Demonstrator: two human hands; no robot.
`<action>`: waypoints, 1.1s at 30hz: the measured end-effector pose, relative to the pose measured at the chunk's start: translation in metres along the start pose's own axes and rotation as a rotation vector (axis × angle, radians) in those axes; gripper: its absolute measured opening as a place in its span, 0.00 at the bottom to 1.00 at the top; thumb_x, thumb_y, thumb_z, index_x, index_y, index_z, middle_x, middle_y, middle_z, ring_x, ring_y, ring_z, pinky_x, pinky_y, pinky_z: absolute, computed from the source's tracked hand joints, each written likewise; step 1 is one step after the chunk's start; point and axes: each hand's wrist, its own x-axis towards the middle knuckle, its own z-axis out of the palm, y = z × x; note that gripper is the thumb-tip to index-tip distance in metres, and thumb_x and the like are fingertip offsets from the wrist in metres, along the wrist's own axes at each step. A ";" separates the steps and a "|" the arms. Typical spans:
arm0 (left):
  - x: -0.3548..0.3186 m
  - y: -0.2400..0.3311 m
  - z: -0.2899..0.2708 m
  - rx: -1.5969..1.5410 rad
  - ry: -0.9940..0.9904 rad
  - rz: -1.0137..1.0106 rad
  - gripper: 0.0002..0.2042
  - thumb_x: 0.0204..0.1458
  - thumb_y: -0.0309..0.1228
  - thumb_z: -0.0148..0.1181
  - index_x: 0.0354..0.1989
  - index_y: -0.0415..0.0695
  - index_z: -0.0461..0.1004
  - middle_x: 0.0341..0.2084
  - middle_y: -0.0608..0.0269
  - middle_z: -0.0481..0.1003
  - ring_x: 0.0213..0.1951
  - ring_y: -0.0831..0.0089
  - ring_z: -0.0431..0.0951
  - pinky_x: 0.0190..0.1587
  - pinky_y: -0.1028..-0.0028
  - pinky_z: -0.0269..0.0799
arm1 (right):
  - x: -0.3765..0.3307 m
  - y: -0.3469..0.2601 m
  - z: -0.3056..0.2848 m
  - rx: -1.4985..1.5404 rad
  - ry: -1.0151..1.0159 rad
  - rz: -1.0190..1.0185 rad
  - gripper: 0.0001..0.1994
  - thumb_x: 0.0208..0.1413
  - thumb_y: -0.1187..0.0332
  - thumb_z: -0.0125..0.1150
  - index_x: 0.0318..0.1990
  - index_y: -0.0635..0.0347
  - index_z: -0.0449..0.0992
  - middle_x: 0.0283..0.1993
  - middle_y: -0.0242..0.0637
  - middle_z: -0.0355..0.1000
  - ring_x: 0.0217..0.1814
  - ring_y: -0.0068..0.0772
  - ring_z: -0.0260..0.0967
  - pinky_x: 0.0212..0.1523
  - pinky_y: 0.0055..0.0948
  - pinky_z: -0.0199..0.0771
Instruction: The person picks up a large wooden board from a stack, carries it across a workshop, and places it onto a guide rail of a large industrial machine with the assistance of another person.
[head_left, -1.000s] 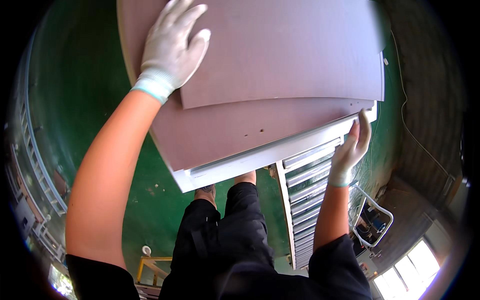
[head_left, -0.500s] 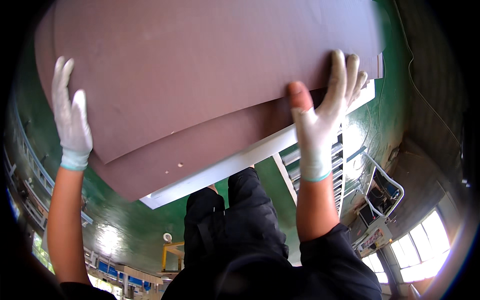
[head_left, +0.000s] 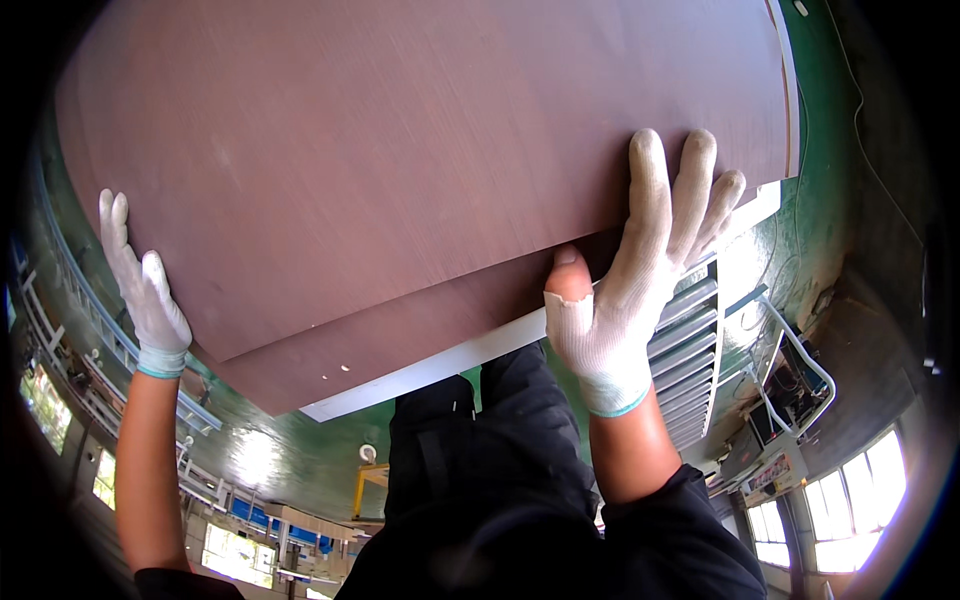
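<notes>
A large brown wood-grain panel (head_left: 400,150) lies on another brown panel (head_left: 300,375), whose near strip with small pale chips shows beyond the upper panel's near edge. My left hand (head_left: 145,300), in a whitish glove, rests against the left edge of the stack with its fingers straight and thumb apart. Over the near edge, toward the right, my right hand (head_left: 625,290) spreads its gloved fingers on the upper panel. Its bare thumb tip points at the exposed strip. Neither hand wraps around anything.
A white edge (head_left: 420,378) juts out below the panels toward my legs. To the right stand a roller conveyor (head_left: 690,350) and a tubular metal frame (head_left: 800,360). Blue-grey rails (head_left: 85,285) run along the left over green floor (head_left: 300,450). A yellow stand (head_left: 368,480) is behind my legs.
Both hands and the panels sit lower in the picture. My right fingers have spread wider. The exposed strip of the lower panel looks slightly narrower, and more of the conveyor shows.
</notes>
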 end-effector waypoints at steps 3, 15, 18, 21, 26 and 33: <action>0.001 0.002 0.002 0.017 -0.014 0.005 0.29 0.67 0.41 0.37 0.73 0.37 0.54 0.75 0.49 0.50 0.76 0.54 0.47 0.76 0.57 0.41 | -0.002 0.011 -0.008 0.013 -0.027 -0.038 0.42 0.62 0.35 0.43 0.70 0.64 0.63 0.78 0.56 0.49 0.83 0.63 0.31 0.77 0.61 0.23; 0.002 -0.005 0.001 0.182 -0.032 0.016 0.33 0.61 0.32 0.42 0.76 0.37 0.48 0.77 0.49 0.43 0.78 0.55 0.41 0.78 0.59 0.35 | 0.093 0.116 -0.037 0.497 0.229 0.355 0.23 0.63 0.55 0.65 0.51 0.70 0.78 0.37 0.38 0.77 0.42 0.25 0.68 0.49 0.25 0.70; -0.020 0.007 0.001 0.192 -0.093 0.011 0.40 0.55 0.32 0.50 0.75 0.33 0.44 0.75 0.34 0.39 0.77 0.43 0.39 0.77 0.55 0.36 | 0.087 0.125 -0.045 0.533 0.102 0.388 0.22 0.64 0.56 0.63 0.47 0.72 0.76 0.34 0.38 0.73 0.39 0.25 0.64 0.46 0.25 0.69; -0.065 0.039 0.019 0.195 -0.189 -0.013 0.47 0.52 0.40 0.55 0.75 0.28 0.36 0.74 0.28 0.35 0.76 0.34 0.36 0.76 0.45 0.33 | 0.074 0.132 -0.044 0.659 0.150 0.386 0.20 0.64 0.60 0.62 0.49 0.72 0.76 0.37 0.40 0.76 0.42 0.25 0.67 0.48 0.27 0.70; -0.144 0.099 0.031 0.055 -0.207 -0.099 0.50 0.54 0.49 0.58 0.74 0.28 0.38 0.73 0.26 0.36 0.74 0.30 0.38 0.75 0.44 0.33 | 0.036 0.151 -0.072 0.876 0.057 0.451 0.19 0.65 0.64 0.62 0.56 0.71 0.75 0.48 0.36 0.77 0.49 0.24 0.70 0.55 0.25 0.69; -0.231 0.187 0.054 -0.121 -0.241 -0.168 0.48 0.57 0.54 0.56 0.73 0.27 0.43 0.73 0.26 0.36 0.74 0.29 0.38 0.74 0.41 0.35 | -0.032 0.216 -0.102 1.137 -0.059 0.666 0.17 0.61 0.64 0.65 0.52 0.64 0.76 0.34 0.23 0.69 0.31 0.16 0.63 0.31 0.18 0.63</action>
